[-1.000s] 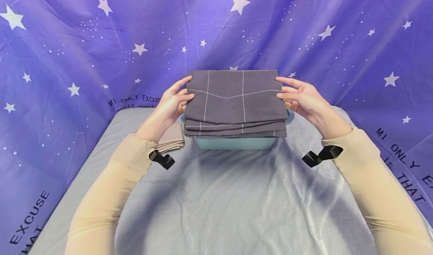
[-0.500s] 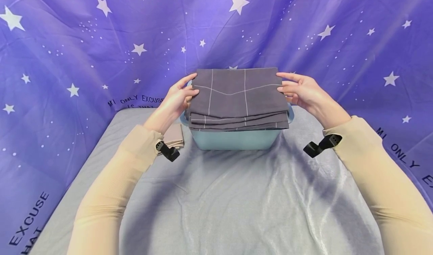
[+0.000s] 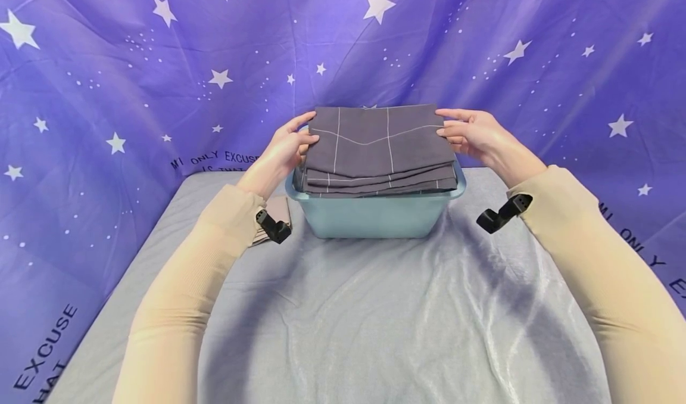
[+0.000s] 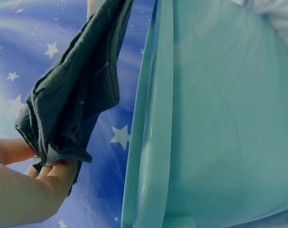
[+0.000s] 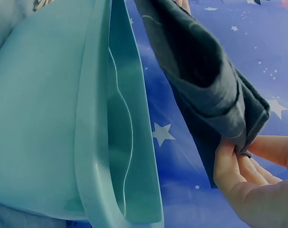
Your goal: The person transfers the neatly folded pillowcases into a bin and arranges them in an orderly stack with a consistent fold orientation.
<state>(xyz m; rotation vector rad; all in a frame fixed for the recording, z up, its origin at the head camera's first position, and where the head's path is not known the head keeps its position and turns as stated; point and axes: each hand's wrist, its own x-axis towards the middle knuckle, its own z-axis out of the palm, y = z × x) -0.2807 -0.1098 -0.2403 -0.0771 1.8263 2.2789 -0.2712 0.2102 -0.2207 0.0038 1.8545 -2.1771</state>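
Note:
A folded dark grey cloth [image 3: 364,154] with thin white grid lines hangs level above a teal plastic bin [image 3: 375,218]. Its left edge is pinched between the thumb and fingers of my left hand [image 3: 283,152]. My right hand [image 3: 485,137] pinches the opposite edge the same way. Both wrist views show several fabric layers gathered in the fingers, with the cloth [image 4: 75,85] apart from the bin's rim [image 5: 94,137]. In the head view the cloth hides most of the bin's opening, and what lies inside cannot be seen there.
A small stack of folded beige cloth [image 3: 280,205] lies left of the bin, partly behind my left wrist. A grey-blue sheet [image 3: 364,308] covers the surface under everything. Purple star-printed fabric [image 3: 257,46] hangs behind and at both sides.
Both hands have carried the grey cloth slightly away from me, farther over the bin. More of the bin's front wall and rim now shows.

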